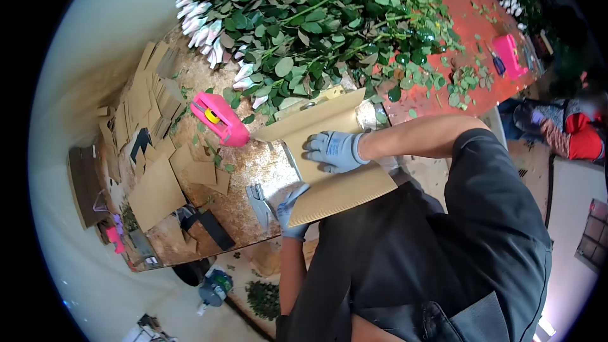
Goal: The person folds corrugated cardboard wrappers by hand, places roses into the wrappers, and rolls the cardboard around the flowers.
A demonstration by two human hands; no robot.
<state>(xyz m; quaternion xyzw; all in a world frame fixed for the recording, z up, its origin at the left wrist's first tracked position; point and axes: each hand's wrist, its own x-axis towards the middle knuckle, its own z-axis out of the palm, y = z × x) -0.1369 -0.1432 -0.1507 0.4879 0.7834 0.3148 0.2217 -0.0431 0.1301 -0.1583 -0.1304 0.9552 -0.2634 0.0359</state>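
A corrugated cardboard sheet (345, 191) with creased flaps lies at the table edge against my body, its far flap raised. My right hand (335, 151), in a grey-blue glove, presses flat on its middle panel with fingers spread. The gloved left hand (292, 212) grips the sheet's left edge near a fold, with some fingers hidden beneath it. Just left of that hand lies a grey stapler (258, 207). Beyond the sheet stands a pink tape dispenser (220, 119) with a yellow core.
A large pile of leafy rose stems (310, 25) with sleeved white heads covers the far table. Cardboard pieces (155, 193) are heaped at left. A second pink dispenser (508, 56) stands on the red tabletop (437, 92). Another person (570, 126) is at the far right.
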